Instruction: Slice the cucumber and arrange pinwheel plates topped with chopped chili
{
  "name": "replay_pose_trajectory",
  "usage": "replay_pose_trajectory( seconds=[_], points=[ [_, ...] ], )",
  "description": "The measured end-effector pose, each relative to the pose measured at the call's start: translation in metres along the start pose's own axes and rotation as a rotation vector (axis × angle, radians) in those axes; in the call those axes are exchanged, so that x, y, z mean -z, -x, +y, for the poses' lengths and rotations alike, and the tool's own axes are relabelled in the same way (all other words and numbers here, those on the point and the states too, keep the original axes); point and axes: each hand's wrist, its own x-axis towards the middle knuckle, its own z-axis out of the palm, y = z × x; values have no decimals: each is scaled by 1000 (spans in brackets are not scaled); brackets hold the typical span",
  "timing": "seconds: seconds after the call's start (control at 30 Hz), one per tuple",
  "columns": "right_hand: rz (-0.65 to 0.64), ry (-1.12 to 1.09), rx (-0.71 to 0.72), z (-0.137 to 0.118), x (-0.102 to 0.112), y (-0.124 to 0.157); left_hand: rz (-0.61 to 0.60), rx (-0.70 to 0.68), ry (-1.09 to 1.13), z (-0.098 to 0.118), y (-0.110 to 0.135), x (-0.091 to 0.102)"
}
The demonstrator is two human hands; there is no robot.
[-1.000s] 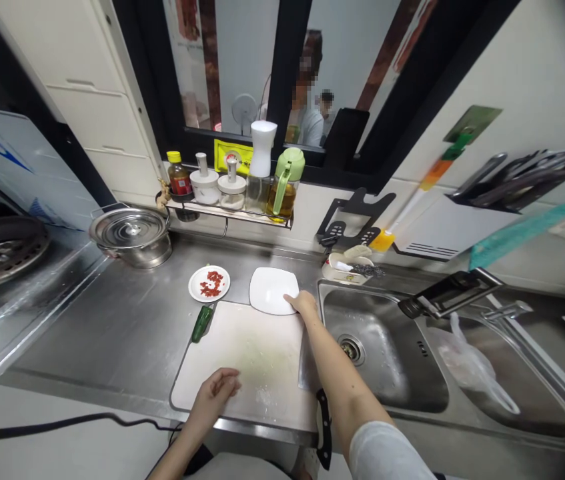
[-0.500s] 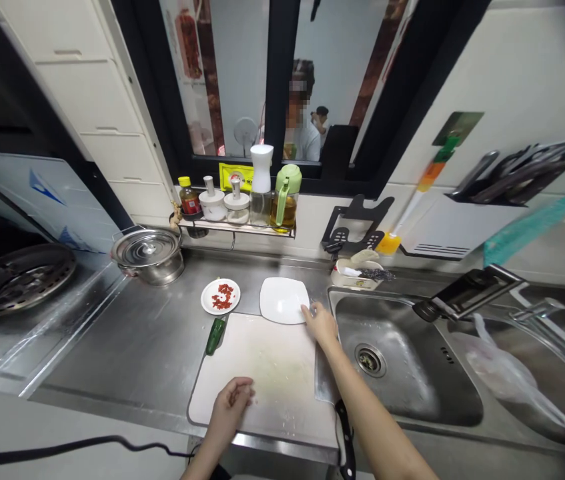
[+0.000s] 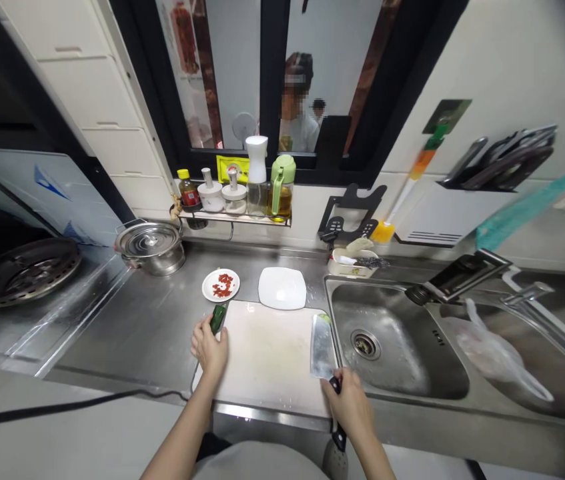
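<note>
My left hand (image 3: 209,348) is at the left edge of the white cutting board (image 3: 267,357). Its thumb and fingers close around the lower end of a dark green cucumber piece (image 3: 218,316); the upper end shows. My right hand (image 3: 352,405) grips the black handle of a broad-bladed kitchen knife (image 3: 321,350), whose blade lies over the board's right side. A pale green scrap (image 3: 325,319) shows by the blade's far end. Behind the board sit a square white plate (image 3: 282,289) and a small plate (image 3: 206,289) bearing chopped red pieces (image 3: 222,285).
The sink (image 3: 402,347) is just right of the board. A lidded steel pot (image 3: 155,250) and a stove burner (image 3: 22,270) are at the left. Seasoning bottles stand on a wall rack (image 3: 237,217). A plastic bag (image 3: 502,353) lies in the far-right basin.
My right hand has left the white plate and come back to take the knife handle; the blade is now over the board. My left hand has moved left and forward to the cucumber piece.
</note>
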Motion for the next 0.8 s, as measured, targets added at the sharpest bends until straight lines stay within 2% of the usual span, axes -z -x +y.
replay_pose_trajectory(
  seconds=[0.13, 0.3, 0.47, 0.53, 0.6, 0.67, 0.73, 0.8],
  points=[
    [-60, -17, -46, 0, 0, 5, -93, 45, -66, -3, -20, -3],
    [-60, -46, -38, -1, -4, 3, -162, 73, -60, -1, -40, -10],
    [-77, -26, -36, 0, -7, -1, -168, 72, -22, 1, -43, -13],
    [-83, -11, -25, -1, -6, -2, -146, 70, 58, 1, -41, -11],
    [-96, 5, -25, -3, -3, -1, -162, 70, 282, 0, -38, -7],
    [-113, 13, -37, -6, 2, 1, -250, 76, 677, 0, -33, -3],
    [-124, 10, -55, -9, 8, 4, -410, 107, 1097, 0, -26, 4],
    [-130, -4, -79, -12, 14, 7, -611, 180, 1376, 2, -17, 11]
  ],
)
